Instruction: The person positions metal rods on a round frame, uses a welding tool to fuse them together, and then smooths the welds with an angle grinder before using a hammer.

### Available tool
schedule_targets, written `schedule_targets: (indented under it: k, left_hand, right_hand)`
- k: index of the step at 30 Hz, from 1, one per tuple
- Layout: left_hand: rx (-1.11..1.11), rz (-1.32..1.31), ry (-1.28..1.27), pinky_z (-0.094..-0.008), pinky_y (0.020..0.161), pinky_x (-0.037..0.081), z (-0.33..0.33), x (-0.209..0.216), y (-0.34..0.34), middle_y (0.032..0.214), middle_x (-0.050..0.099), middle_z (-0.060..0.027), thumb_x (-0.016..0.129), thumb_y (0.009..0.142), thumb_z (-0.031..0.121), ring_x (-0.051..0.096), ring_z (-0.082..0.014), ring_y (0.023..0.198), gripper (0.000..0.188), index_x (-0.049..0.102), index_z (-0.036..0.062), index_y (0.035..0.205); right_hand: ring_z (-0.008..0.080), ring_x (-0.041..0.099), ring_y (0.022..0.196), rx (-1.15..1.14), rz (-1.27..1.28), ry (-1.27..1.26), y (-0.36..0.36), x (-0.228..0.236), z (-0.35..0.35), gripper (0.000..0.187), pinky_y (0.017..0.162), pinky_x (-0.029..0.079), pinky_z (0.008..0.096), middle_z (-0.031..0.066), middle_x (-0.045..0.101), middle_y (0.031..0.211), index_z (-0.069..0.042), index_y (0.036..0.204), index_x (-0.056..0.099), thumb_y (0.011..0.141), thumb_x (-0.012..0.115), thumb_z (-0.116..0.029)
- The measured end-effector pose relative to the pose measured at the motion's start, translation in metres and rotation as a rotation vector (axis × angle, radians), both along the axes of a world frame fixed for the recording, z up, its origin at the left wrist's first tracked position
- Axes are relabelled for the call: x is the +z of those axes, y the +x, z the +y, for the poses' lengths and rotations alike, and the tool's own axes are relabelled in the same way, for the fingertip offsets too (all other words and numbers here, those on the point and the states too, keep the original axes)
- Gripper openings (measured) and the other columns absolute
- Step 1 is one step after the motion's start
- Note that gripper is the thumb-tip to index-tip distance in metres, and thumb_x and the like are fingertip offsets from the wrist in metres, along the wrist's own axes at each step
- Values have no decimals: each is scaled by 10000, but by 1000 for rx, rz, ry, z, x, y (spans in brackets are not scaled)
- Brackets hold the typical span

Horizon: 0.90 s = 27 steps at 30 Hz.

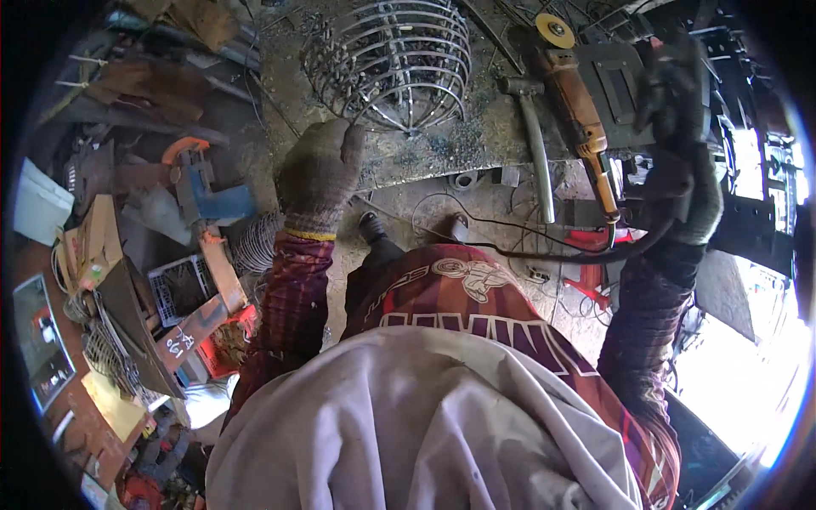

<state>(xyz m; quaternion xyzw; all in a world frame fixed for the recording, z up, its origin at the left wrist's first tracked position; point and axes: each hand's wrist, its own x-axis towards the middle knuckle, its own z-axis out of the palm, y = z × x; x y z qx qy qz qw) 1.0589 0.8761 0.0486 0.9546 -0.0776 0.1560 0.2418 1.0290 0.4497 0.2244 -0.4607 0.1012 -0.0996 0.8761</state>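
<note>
My left hand (321, 174), in a grey-brown knit glove with a yellow cuff edge, is closed at the bench's near edge. It sits just below a round cage of bent metal rods (399, 64); whatever its curled fingers may hold is hidden. On the right, my gloved right hand (699, 200) is closed around a thick black cable (586, 255), which sags across in front of me. A dark shape (676, 93) beyond that hand is too shadowed to name. Nearer the middle lie an angle grinder (574, 106) with a yellowish disc and a hammer (534, 144).
The worn workbench (399, 170) is strewn with metal bits. At left stand a blue-and-orange clamp-like tool (208, 191), a white plastic crate (180, 289) and a wire coil (257, 245). Thin cables and a red object (586, 276) lie on the floor below the bench.
</note>
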Motion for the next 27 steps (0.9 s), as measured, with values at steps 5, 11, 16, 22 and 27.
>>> schedule_targets:
  k: [5,11,16,22,27]
  left_hand:
    - [10,-42,48,-459,757,551,2,-7,-3,950,721,-176,650,980,385,700,-385,881,339,724,55,1015]
    - [18,62,-24,-456,746,546,-7,14,-4,935,697,-163,610,991,346,684,-362,880,281,703,83,1019]
    - [-18,-46,90,-453,772,556,2,-9,-2,978,714,-161,614,995,320,695,-358,899,262,715,87,1057]
    - [-8,-59,73,-444,748,555,-2,-12,-2,925,723,-163,682,971,219,704,-363,853,181,715,47,1017]
    - [-62,-281,76,-427,681,562,7,-34,3,896,704,-92,731,935,275,693,-315,777,178,708,116,1011]
  right_hand:
    - [182,705,786,195,107,-1082,7,-13,-6,423,660,596,281,137,696,1051,26,1353,565,1024,595,-238]
    - [140,687,819,264,277,-626,5,-12,18,547,691,580,282,117,683,1111,41,1444,500,996,646,-236]
    - [116,652,808,524,268,-780,6,-26,28,645,678,545,256,100,669,1110,2,1544,408,980,667,-171]
    - [90,624,766,447,291,-931,9,-31,46,645,646,531,252,85,674,1091,-2,1564,384,992,648,-143]
    - [79,619,799,422,268,-1000,8,-42,50,630,701,522,237,83,680,1133,12,1543,427,986,668,-157]
